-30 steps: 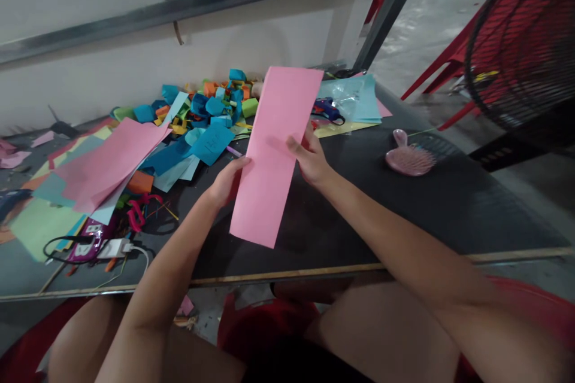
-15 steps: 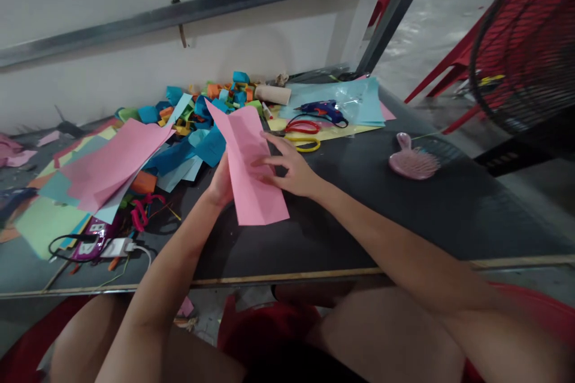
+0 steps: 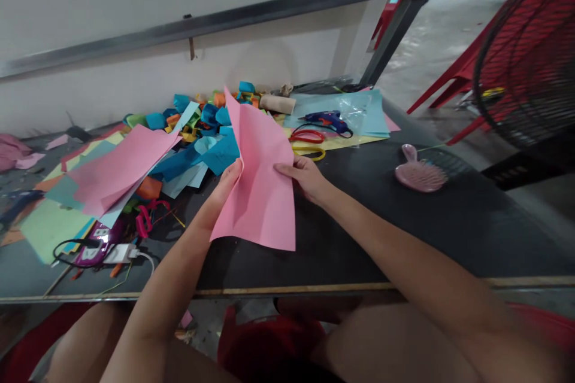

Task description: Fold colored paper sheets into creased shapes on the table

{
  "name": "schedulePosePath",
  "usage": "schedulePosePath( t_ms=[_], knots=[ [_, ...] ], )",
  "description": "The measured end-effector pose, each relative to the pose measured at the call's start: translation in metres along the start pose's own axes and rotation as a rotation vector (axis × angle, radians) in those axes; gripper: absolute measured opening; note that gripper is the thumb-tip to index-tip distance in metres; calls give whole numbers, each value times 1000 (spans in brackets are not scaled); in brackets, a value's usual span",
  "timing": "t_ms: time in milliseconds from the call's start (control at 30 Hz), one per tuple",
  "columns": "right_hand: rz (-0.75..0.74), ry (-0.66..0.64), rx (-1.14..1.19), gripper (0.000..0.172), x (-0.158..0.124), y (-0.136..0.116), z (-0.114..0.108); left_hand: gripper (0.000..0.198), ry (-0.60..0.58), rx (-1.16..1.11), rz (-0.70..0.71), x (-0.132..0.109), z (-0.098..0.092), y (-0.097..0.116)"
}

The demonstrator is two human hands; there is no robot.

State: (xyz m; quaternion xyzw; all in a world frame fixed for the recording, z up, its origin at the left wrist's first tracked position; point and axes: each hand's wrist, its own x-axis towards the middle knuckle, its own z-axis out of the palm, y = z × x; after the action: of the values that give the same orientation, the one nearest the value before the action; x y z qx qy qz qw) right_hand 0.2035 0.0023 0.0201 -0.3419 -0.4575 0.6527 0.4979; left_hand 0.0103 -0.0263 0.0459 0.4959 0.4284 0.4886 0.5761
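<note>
You are sitting in what is looking like a small craft workshop: scissors (image 3: 309, 140), a glue gun (image 3: 329, 120) and coloured paper sheets (image 3: 123, 164) are cluttering your worktable (image 3: 354, 245), with bare grey floor (image 3: 449, 30) showing beyond.

The hands (image 3: 309, 179), forearms (image 3: 386, 239) and thighs (image 3: 377, 338) are bare — the clothing (image 3: 291, 371) dark, seemingly.

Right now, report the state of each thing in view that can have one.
Pink rectangular paper sheet: bent, held up by the left hand and right hand.
Red and yellow plastic scissor handles: lying; blades hidden, open or closed unclear.
Dark blue plastic glue gun: lying on its side; power unclear.
Pink plastic hairbrush: lying, bristles up.
Beige cardboard tube: lying on its side.
Black round fan: spinning or stopped unclear.
Small multicoloured paper pieces: bent, heaped.
</note>
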Motion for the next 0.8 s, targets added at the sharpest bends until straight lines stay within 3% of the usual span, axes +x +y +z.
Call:
schedulePosePath(
  t_ms=[133,233,333,500,667,800],
  knots=[
    [-119,53,-112,34,1,-2,-6,45,130,-37,9,16,-8,-12],
    [-141,88,-47,38,5,0,-8,45,187,59,14,20,-9,-15],
    [-95,105,66,44,8,3,-5,46,130,144,-27,16,-5,-13],
    [31,225,1,45,7,5,0,54,-37,171,-74,15,-4,-14],
    [80,239,49,47,3,-4,0,65,-37,71,-91,20,-9,-17],
    [68,220,-163,48,4,-4,-3,72,-18,95,-56,19,-5,-20]
  ],
)
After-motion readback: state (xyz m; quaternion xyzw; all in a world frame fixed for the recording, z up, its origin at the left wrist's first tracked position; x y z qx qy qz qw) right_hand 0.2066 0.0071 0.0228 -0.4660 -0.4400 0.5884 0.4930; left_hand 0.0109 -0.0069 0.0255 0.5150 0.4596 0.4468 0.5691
